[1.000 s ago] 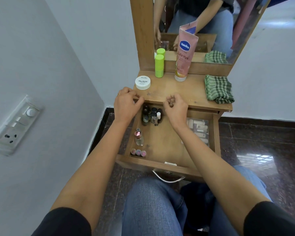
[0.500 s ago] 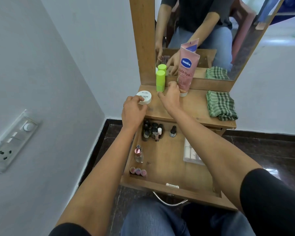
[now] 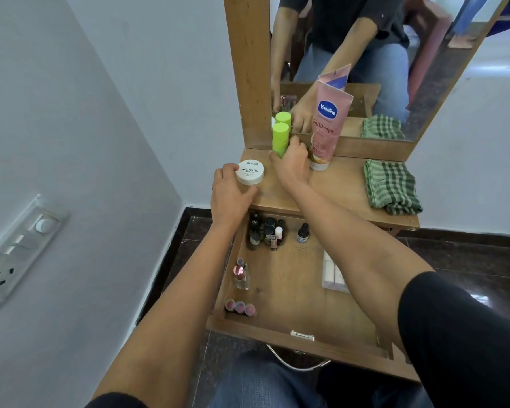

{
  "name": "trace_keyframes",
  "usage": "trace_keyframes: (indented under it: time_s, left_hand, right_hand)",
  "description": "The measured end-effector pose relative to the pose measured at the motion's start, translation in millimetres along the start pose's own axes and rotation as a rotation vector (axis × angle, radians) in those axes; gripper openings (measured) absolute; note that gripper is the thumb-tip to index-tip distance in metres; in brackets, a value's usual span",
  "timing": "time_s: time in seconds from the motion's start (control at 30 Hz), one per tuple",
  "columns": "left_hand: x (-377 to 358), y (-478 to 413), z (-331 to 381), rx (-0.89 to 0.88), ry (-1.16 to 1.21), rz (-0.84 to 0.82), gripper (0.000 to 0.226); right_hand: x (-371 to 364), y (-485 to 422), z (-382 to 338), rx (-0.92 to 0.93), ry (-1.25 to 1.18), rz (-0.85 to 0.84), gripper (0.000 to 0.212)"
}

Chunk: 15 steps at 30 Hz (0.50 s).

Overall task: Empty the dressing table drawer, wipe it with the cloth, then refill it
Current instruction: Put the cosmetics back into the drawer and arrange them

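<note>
Hands are both up on the tabletop (image 3: pixel 340 187) of the dressing table, above the open drawer (image 3: pixel 295 293). The left hand (image 3: pixel 231 195) sits at the near left corner, its thumb and fingers curled round the near side of a low white jar (image 3: pixel 250 172) that stands there. The right hand (image 3: pixel 290 163) is further back, by the mirror (image 3: pixel 395 54), fingers bent round the lower part of an upright green bottle (image 3: pixel 279 138), thumb on the bottle's left and the rest wrapped behind it. A pink tube (image 3: pixel 329 128) stands cap-down just to the right of that hand, leaning on the mirror frame.

The cloth (image 3: pixel 390 187), green and checked, lies folded at the right end of the tabletop, well apart from both hands and touched by neither.

The drawer is pulled out below the arms. A cluster of small bottles (image 3: pixel 265 231) stands in its back left corner, with a dark dropper bottle (image 3: pixel 303 233) just beside them. A clear perfume bottle (image 3: pixel 241 273) stands along the left wall, and three lipsticks (image 3: pixel 240 307) sit in the front left corner. A white packet (image 3: pixel 331 275) lies to the right, partly hidden under the right forearm.
</note>
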<state>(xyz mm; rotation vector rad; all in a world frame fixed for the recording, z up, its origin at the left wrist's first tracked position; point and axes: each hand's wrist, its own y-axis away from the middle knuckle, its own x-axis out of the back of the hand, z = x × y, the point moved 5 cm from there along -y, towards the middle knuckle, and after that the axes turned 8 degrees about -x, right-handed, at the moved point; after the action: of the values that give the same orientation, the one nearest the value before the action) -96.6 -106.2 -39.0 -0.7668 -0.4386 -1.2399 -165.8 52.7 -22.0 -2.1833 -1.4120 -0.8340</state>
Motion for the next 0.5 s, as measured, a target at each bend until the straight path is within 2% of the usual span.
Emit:
trace_keyframes:
  time_s: [0.3, 0.4, 0.5]
  left_hand:
    - [-15.3, -26.2, -3.0, 0.068, -0.07, -0.117, 0.097]
    - [-20.9, -32.6, -1.9, 0.092, -0.064, -0.157, 0.095]
    - [-21.5, -34.8, 0.2, 0.106, -0.075, -0.132, 0.078]
  right_hand:
    - [3.8, 22.9, 25.5, 0.121, -0.084, -0.03, 0.034]
    - [10.6, 39.4, 37.9, 0.142, -0.106, -0.054, 0.031]
    - [22.4, 56.9, 48.6, 0.145, -0.11, -0.052, 0.03]
